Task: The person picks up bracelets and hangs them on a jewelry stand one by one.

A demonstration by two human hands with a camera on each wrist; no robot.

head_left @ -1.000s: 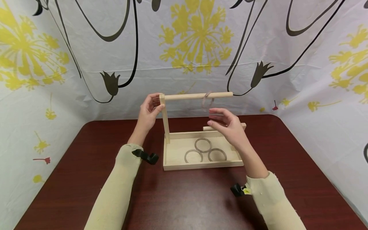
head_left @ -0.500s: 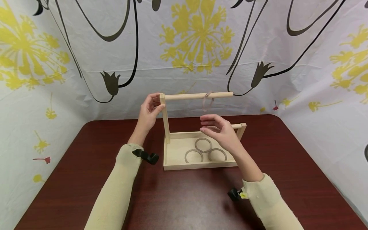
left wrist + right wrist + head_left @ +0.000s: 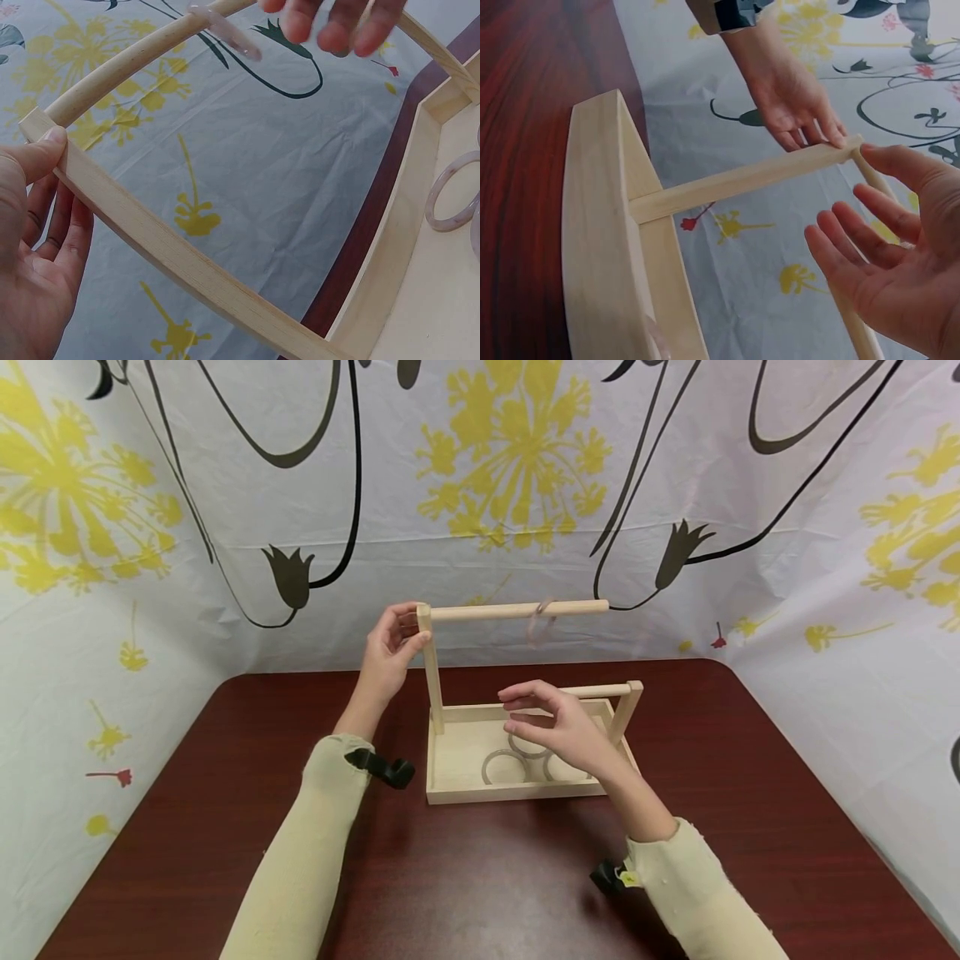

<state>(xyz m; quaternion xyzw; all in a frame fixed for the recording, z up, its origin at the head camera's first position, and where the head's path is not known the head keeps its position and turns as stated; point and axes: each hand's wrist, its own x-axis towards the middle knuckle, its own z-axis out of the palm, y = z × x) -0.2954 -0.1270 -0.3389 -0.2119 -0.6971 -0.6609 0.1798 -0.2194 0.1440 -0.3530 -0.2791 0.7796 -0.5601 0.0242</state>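
Left hand [image 3: 388, 652] pinches the top of the tall post [image 3: 432, 672] of the wooden tray [image 3: 457, 768]. Right hand [image 3: 558, 727] hovers over the tray, fingers loose, holding nothing, partly hiding three rings [image 3: 504, 766]. Fourth ring [image 3: 542, 620] on the top bar [image 3: 517, 609] is faint, hard to make out.

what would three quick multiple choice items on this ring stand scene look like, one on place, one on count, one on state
1. Where is the left hand?
A. at the top of the tall post
B. flat on the table
C. inside the tray

2. How many rings lie in the wooden tray?
A. one
B. three
C. six

3. How is the right hand?
A. fist round a ring
B. open, holding nothing
C. gripping the lower dowel

Key: 1 A, thumb and fingers pinch the post top. 2 B, three rings show in the tray. 3 B, its fingers are spread above the tray.
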